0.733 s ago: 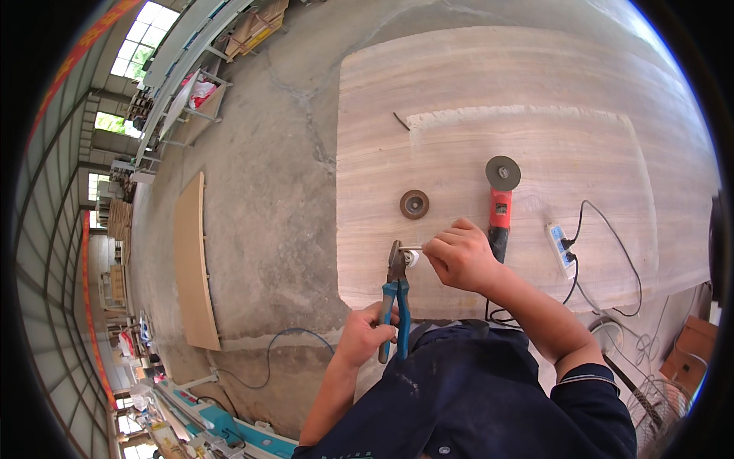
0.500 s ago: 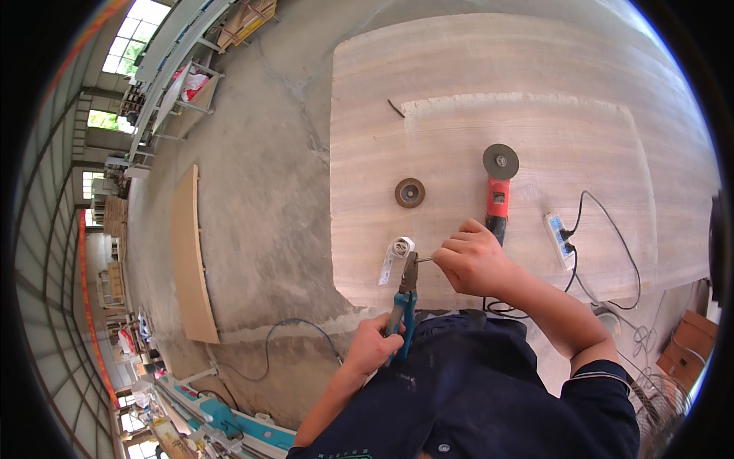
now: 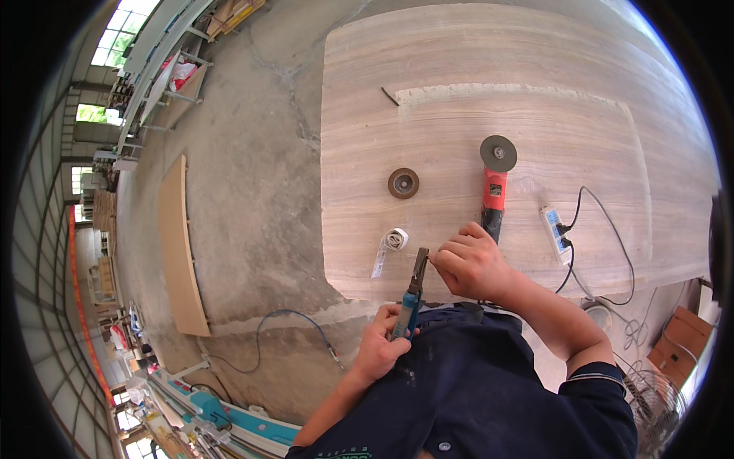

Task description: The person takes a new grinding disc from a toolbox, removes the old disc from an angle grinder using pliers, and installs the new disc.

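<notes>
My left hand (image 3: 377,350) is wrapped round the blue handles of a pair of pliers (image 3: 418,281), whose metal jaws point away from me over the near edge of the table. Close beside the jaws, my right hand (image 3: 474,262) is closed in a pinch on a thin metal rod. Most of that rod is hidden by fingers and jaws; a short thin bit shows left of the jaws. Just left of the pliers lies a rolled white tape measure (image 3: 395,239) with its end pulled out. Past my right hand rests a red and black angle grinder (image 3: 495,190) with a grey disc.
On the wood-grained tabletop (image 3: 428,61) lie a brown flap disc (image 3: 404,183), a short dark strip (image 3: 390,96) and a white power strip (image 3: 556,233) with black cords plugged in. A tan board (image 3: 182,252) and a blue hose (image 3: 260,344) are on the concrete floor to the left.
The pliers' jaws have shifted right, up close to my right fingers, and the handles look closer together. The gap of bare rod between jaws and fingers is gone. The view has moved slightly.
</notes>
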### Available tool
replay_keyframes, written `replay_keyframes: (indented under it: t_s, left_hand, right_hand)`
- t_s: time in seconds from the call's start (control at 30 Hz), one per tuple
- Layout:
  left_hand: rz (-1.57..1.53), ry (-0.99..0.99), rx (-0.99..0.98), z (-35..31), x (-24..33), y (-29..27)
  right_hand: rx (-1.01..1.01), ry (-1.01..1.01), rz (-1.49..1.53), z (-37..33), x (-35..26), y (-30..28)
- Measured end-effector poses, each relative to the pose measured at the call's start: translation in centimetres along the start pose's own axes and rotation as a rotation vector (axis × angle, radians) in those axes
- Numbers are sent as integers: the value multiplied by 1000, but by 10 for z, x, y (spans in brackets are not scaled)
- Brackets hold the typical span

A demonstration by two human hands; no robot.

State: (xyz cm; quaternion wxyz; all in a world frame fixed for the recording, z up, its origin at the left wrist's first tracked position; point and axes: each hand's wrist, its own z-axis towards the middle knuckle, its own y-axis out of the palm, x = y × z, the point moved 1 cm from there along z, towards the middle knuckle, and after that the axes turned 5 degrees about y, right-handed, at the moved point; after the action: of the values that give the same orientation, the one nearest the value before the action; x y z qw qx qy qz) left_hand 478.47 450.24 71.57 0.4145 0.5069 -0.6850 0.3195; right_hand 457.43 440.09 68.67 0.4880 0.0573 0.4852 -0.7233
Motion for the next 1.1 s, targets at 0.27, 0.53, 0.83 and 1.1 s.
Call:
replay_keyframes:
  t_s: [0.27, 0.53, 0.83, 1.1]
  left_hand:
    - [-66, -62, -8, 3, 0, 8]
    - [-23, -4, 105, 6, -13, 5]
    - [-130, 68, 237, 4, -17, 19]
    - [-321, -185, 133, -11, -40, 4]
  right_hand:
    - [39, 56, 42, -6, 3, 13]
    - [14, 580, 539, -24, 15, 7]
    - [92, 1016, 581, -69, 42, 35]
    - [112, 1457, 267, -135, 199, 73]
